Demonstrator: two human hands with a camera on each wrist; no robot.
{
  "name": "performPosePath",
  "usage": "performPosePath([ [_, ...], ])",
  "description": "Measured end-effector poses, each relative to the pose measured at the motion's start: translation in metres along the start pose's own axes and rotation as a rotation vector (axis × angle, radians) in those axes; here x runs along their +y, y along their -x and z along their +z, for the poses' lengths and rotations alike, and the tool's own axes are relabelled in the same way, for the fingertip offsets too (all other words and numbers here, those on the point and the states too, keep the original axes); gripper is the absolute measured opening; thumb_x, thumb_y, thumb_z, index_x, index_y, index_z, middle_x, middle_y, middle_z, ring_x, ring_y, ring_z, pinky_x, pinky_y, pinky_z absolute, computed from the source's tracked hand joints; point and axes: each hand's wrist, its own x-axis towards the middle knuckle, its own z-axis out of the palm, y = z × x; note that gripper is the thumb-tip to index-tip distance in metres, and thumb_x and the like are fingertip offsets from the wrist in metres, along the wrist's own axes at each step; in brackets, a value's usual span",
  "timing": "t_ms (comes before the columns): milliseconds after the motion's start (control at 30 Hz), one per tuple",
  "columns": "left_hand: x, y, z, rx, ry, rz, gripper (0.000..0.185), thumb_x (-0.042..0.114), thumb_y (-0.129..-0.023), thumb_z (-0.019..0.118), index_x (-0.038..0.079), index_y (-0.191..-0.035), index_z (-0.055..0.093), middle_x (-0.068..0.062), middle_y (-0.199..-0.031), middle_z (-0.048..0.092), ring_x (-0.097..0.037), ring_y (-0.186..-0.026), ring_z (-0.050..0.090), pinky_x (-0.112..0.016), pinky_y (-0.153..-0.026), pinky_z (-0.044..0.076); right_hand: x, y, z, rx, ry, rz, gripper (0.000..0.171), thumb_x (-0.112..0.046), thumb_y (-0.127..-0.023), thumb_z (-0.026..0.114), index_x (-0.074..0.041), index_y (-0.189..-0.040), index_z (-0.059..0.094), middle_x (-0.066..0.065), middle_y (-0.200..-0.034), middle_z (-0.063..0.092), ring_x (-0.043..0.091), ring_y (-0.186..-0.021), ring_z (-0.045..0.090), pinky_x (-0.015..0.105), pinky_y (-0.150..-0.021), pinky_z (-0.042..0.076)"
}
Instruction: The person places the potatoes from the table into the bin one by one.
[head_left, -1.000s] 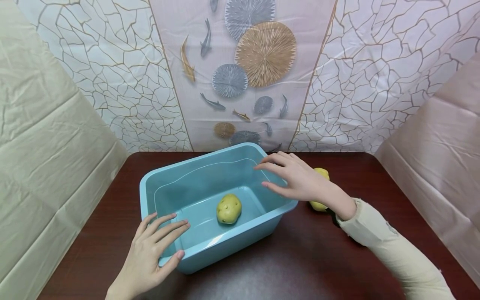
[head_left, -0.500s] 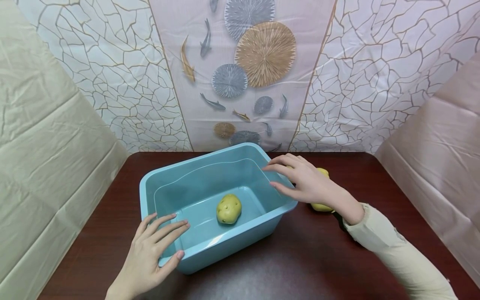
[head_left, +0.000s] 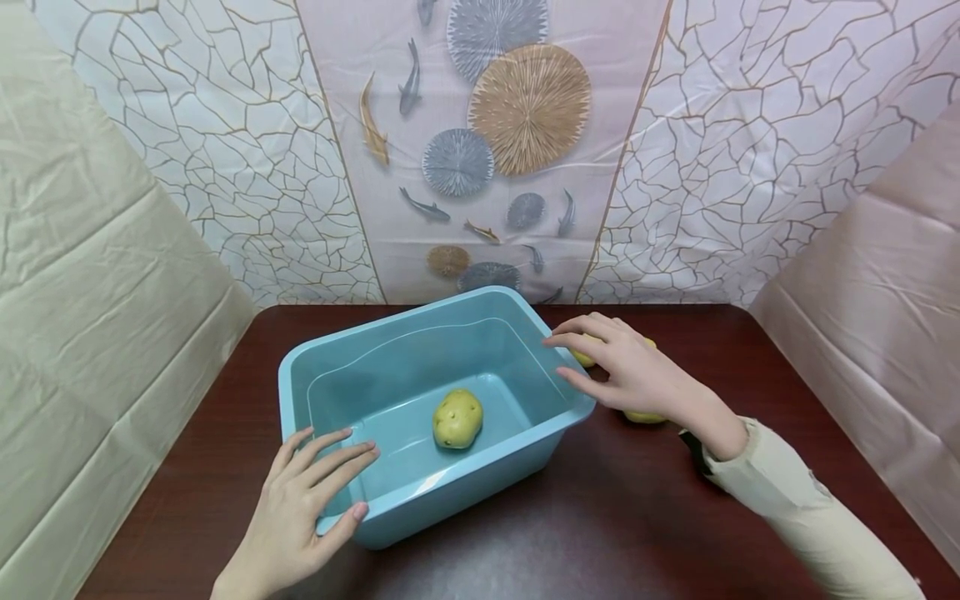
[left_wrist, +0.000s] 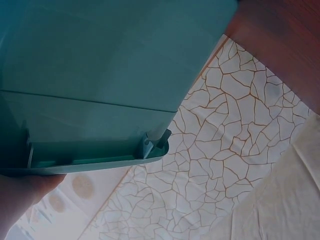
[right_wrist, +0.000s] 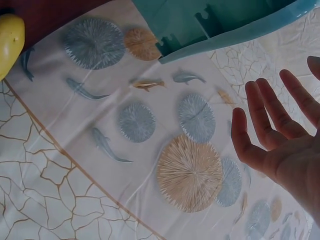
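A light blue plastic bin (head_left: pixel 465 493) stands at an angle on the table, with one yellow potato (head_left: pixel 457 419) lying on its floor. My left hand (head_left: pixel 303 504) rests at the bin's near left corner, fingers extended over the rim and thumb along the front edge. In the left wrist view, part of that hand (left_wrist: pixel 22 197) meets the bin's rim from below. Above the bin's right rim hovers my right hand (head_left: pixel 630 367), fingers spread and loosely bent. The right wrist view shows this hand (right_wrist: pixel 287 137) with nothing in it, apart from the bin's rim.
Beyond the right hand lie two yellow, potato-like things, one (head_left: pixel 582 358) beside the bin and another (head_left: pixel 645 417) partly hidden by the hand. The dark red table (head_left: pixel 750 358) ends at a patterned cloth backdrop (head_left: pixel 690 208), with beige cloth (head_left: pixel 877 283) along the sides.
My right hand has drifted right and slightly toward me, from over the bin's inside to its right rim, uncovering a yellow thing behind it. The left hand and potato stay put.
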Motion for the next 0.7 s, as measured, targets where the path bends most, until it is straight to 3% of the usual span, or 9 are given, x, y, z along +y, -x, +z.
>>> performPosePath([
  [267,0.000,0.000,0.000,0.005,0.000,0.004,0.040,0.044,-0.090,0.043,0.018,-0.114,0.062,0.002,-0.109,0.064,-0.022,-0.108,0.051,-0.043,-0.097,0.023,0.003,0.012,0.001,-0.008,0.002,0.051,0.031,-0.022,-0.079,0.064,-0.018,-0.109,0.061,-0.005,-0.108,0.056,0.007,-0.094,0.050,0.031,-0.080,0.038],
  [467,0.000,0.000,-0.001,0.007,0.001,0.008,0.041,0.044,-0.090,0.042,0.018,-0.114,0.062,0.002,-0.108,0.064,-0.022,-0.108,0.051,-0.043,-0.097,0.023,0.005,0.018,0.002,0.034,-0.005,0.030,0.030,-0.018,-0.076,0.066,-0.012,-0.105,0.063,0.000,-0.105,0.057,0.010,-0.092,0.051,0.033,-0.077,0.039],
  [700,0.000,0.001,0.000,0.012,0.000,0.007,0.040,0.043,-0.090,0.043,0.018,-0.114,0.061,0.002,-0.108,0.064,-0.021,-0.108,0.051,-0.043,-0.098,0.022,0.006,0.024,0.002,0.041,-0.015,0.032,0.032,-0.016,-0.075,0.067,-0.010,-0.106,0.063,-0.001,-0.107,0.057,0.011,-0.099,0.051,0.030,-0.083,0.039],
])
